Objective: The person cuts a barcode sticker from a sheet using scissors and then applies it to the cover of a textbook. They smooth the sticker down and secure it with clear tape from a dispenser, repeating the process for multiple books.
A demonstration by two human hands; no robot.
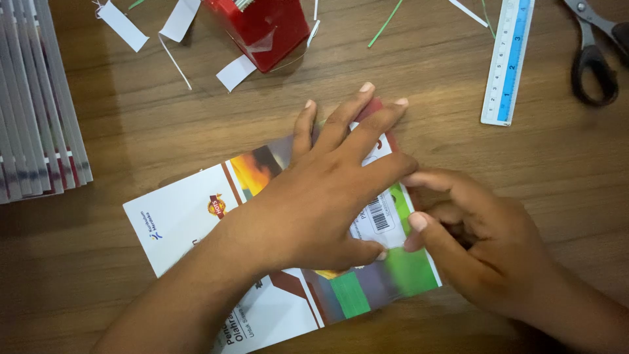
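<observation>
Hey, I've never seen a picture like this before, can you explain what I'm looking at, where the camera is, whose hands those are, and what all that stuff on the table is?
This is one picture from a camera worn on a person's head, looking straight down at their own two bare hands over a wooden table. No machine is involved.

The left hand lies flat with spread fingers, pressing down on a colourful printed booklet. The right hand pinches the booklet's right edge between thumb and fingers, near a white barcode sticker.

Around them lie a red box at the top, white paper scraps, thin green strips, a ruler with a blue band, and black-handled scissors in the top right corner. A stack of similar booklets sits at the left edge.
</observation>
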